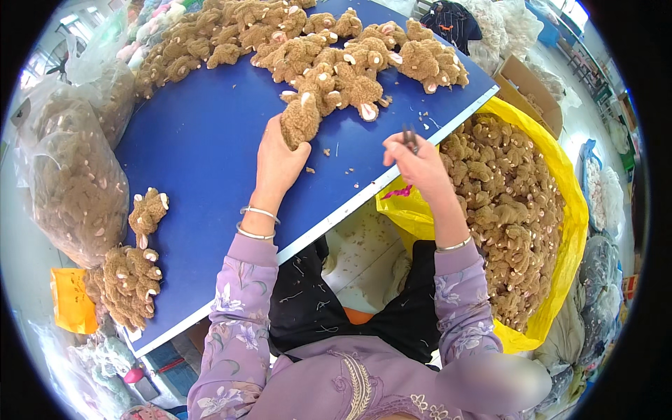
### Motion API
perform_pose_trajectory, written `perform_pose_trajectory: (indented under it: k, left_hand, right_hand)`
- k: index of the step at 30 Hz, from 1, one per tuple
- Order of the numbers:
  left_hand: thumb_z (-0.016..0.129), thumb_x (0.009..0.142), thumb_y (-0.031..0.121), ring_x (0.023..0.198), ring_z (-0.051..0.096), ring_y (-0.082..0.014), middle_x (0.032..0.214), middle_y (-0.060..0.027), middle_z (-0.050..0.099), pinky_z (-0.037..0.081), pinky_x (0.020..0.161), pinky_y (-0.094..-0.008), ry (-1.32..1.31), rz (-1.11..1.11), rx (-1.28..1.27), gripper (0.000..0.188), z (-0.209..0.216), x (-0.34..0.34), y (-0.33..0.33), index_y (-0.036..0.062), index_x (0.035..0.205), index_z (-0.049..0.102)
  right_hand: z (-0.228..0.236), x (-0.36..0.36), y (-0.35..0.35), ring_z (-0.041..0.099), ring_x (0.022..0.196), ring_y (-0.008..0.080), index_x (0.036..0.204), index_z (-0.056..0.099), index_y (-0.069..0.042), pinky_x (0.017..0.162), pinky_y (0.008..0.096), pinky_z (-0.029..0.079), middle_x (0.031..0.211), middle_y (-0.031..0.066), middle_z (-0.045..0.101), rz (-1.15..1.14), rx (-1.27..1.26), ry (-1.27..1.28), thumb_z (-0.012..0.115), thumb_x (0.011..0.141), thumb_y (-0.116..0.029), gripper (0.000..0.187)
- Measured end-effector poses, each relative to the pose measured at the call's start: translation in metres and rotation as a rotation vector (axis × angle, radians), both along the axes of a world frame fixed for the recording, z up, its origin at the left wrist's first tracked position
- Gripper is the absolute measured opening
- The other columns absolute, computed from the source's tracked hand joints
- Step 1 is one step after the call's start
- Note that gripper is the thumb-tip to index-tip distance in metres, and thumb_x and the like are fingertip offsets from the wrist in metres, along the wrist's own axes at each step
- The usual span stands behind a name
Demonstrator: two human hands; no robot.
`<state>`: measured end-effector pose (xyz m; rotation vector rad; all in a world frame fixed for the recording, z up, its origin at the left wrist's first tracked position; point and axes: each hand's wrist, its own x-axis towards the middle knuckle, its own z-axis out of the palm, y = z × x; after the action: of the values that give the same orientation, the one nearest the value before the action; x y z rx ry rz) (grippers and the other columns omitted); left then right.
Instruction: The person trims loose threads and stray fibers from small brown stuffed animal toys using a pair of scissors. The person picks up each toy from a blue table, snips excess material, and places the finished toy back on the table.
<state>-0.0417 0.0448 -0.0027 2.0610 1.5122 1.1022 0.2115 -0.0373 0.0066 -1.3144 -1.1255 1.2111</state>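
My left hand (278,159) is closed round a brown plush toy (301,119) at the near edge of a pile on the blue table. Curly brown fabric and pale pink-and-white ears mark the plush toys (360,80) in that pile. Above the table's white front edge, my right hand (422,170) grips small dark thread snips (410,138), their tips pointing away from me. The snips are apart from the toy. Bits of brown fluff and thread lie on the tabletop (210,154) between my hands.
A yellow sack (575,231) full of brown plush pieces stands open at my right, against the table. More plush toys (129,287) sit at the table's left edge, beside a filled clear plastic bag (66,175). A cardboard box (535,94) stands behind the sack.
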Motion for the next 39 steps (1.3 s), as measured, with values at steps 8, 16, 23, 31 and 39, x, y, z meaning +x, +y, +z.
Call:
perform_pose_trajectory:
  k: [8, 16, 23, 31, 39]
  left_hand:
    - [0.044, 0.091, 0.022, 0.096, 0.066, -0.0286, 0.120, -0.0184, 0.060, 0.058, 0.071, -0.0347, -1.097, -0.713, -0.869, 0.053, 0.003, 0.022, -0.030, -0.0020, 0.138, 0.036]
    - [0.045, 0.093, 0.011, 0.083, 0.069, -0.0217, 0.105, -0.0138, 0.066, 0.056, 0.062, -0.0275, -0.738, -0.728, -0.876, 0.037, 0.000, 0.022, -0.034, -0.0054, 0.126, 0.048]
    - [0.048, 0.092, 0.011, 0.074, 0.068, -0.0172, 0.094, -0.0113, 0.068, 0.054, 0.060, -0.0246, -0.696, -0.599, -0.798, 0.027, 0.000, 0.030, -0.036, -0.0052, 0.110, 0.058]
    - [0.050, 0.092, 0.013, 0.074, 0.066, -0.0120, 0.087, -0.0071, 0.068, 0.052, 0.058, -0.0231, -0.580, -0.548, -0.671, 0.022, 0.000, 0.035, -0.040, -0.0031, 0.102, 0.062]
    - [0.062, 0.089, 0.025, 0.081, 0.063, -0.0111, 0.094, -0.0075, 0.067, 0.053, 0.065, -0.0251, -0.608, -0.471, -0.638, 0.035, 0.014, 0.036, -0.044, -0.0035, 0.110, 0.061]
  right_hand:
    - [0.000, -0.036, 0.003, 0.059, 0.089, 0.0112, 0.115, 0.058, 0.002, 0.081, 0.0267, 0.048, 0.099, 0.0049, 0.064, 0.029, 0.106, 0.169, 0.067, 0.089, -0.019, 0.035]
    - [-0.013, -0.021, 0.008, 0.044, 0.055, 0.0022, 0.104, 0.062, -0.003, 0.049, 0.0195, 0.037, 0.070, -0.0061, 0.054, -0.122, 0.133, 0.218, 0.063, 0.091, -0.017, 0.019]
    - [-0.008, -0.016, 0.009, 0.044, 0.058, 0.0034, 0.096, 0.064, -0.002, 0.052, 0.0198, 0.038, 0.072, -0.0058, 0.053, -0.442, 0.384, -0.182, 0.064, 0.089, -0.013, 0.012]
    - [0.008, -0.046, -0.012, 0.059, 0.074, 0.0233, 0.104, 0.063, -0.004, 0.067, 0.0312, 0.049, 0.089, 0.0101, 0.059, -0.117, 0.583, -0.514, 0.070, 0.080, -0.011, 0.025]
    - [0.008, -0.041, -0.013, 0.059, 0.068, 0.0232, 0.086, 0.061, 0.001, 0.063, 0.0324, 0.047, 0.078, 0.0113, 0.059, -0.066, 0.435, -0.466, 0.067, 0.082, -0.011, 0.014]
